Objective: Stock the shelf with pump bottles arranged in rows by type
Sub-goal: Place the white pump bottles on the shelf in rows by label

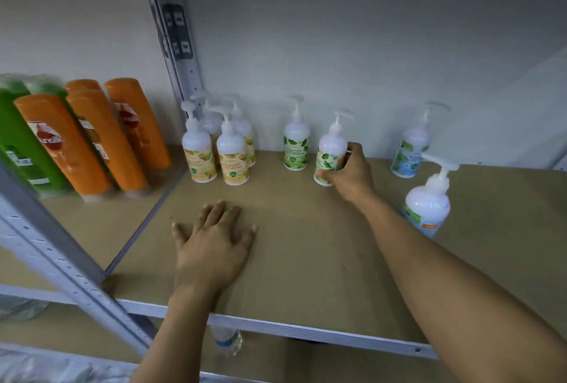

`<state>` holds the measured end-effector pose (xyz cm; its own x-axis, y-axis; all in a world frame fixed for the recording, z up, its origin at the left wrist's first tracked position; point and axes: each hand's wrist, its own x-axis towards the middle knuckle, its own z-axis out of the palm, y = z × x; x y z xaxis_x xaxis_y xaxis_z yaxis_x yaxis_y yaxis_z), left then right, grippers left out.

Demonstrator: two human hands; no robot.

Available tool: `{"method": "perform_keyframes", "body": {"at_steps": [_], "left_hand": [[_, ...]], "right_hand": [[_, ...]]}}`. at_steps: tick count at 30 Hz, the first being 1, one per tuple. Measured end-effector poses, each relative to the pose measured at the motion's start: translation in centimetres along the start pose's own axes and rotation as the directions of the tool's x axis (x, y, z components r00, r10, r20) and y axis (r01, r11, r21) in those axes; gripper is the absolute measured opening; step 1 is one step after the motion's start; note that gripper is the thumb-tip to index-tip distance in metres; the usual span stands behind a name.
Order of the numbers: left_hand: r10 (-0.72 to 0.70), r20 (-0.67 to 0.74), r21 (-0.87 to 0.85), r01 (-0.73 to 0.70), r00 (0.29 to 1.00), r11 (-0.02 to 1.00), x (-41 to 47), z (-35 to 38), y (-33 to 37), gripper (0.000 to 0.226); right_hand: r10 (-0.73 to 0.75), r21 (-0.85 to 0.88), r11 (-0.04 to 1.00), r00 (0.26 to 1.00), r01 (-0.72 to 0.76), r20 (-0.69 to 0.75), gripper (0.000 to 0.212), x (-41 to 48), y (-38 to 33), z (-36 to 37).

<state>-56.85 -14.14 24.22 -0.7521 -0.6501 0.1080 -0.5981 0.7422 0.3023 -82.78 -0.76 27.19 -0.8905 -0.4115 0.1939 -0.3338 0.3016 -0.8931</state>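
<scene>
With the shelf (306, 254) board read as a clock face and six at the front rail, the right hand (349, 175) reaches in to about twelve o'clock. It grips a held green-leaf pump bottle (329, 152) low on its body, thumb curled round the front near the base and fingers wrapped behind. I cannot tell whether the base rests on the board. Just left of it, at eleven o'clock, a second green-leaf bottle (296, 146) stands upright close to the back wall (337, 45), apart from the held one. Further left, at ten o'clock, four yellow-label pump bottles (231, 158) stand in a tight two-by-two block beside the grey metal upright (184, 54). At one o'clock a back blue-label bottle (409, 152) stands by the wall. A front blue-label bottle (428, 208) stands nearer the rail at two o'clock, just beyond the right forearm. The left hand (214, 247) lies palm down on the bare board at nine o'clock, fingers straight and spread, holding nothing. Past the upright, out beyond ten o'clock in the neighbouring bay, orange shampoo bottles (101, 137) and plastic-wrapped green bottles (21, 143) stand in rows. Below the front rail at seven o'clock, a clear water bottle (227, 341) shows.
</scene>
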Motion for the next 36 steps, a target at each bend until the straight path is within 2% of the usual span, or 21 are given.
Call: {"method": "perform_keyframes", "body": {"at_steps": [8,11,14,16,18,26,36], "left_hand": [[0.001,-0.013,-0.003,-0.001,1.0,1.0,0.2,0.0,0.0,0.068],[0.002,-0.014,-0.009,-0.003,1.0,1.0,0.1,0.0,0.1,0.068],[-0.002,-0.013,-0.009,0.001,1.0,1.0,0.1,-0.1,0.1,0.069],[-0.002,-0.003,-0.006,0.002,1.0,1.0,0.1,-0.1,0.1,0.069],[-0.003,-0.003,-0.006,0.003,1.0,1.0,0.2,-0.1,0.1,0.068],[-0.011,-0.006,-0.008,0.011,1.0,1.0,0.1,-0.2,0.3,0.067],[-0.021,-0.007,-0.012,0.021,1.0,1.0,-0.1,-0.3,0.4,0.065]], "right_hand": [[-0.04,0.047,0.998,0.998,0.038,0.04,0.077,2.7,1.2,1.0],[-0.054,0.045,0.997,0.997,0.056,-0.048,0.1,2.0,2.0,2.0],[-0.095,-0.099,0.992,0.979,0.078,-0.179,0.111,1.8,2.4,3.1],[-0.111,-0.162,0.984,0.967,0.075,-0.229,0.105,2.1,2.3,3.4],[-0.101,-0.154,0.986,0.965,0.065,-0.241,0.089,2.5,2.3,3.5],[-0.078,-0.053,0.996,0.987,0.071,-0.142,0.059,3.0,2.4,2.4],[-0.079,0.017,0.997,0.995,0.08,-0.065,0.064,2.8,2.4,1.7]]}}
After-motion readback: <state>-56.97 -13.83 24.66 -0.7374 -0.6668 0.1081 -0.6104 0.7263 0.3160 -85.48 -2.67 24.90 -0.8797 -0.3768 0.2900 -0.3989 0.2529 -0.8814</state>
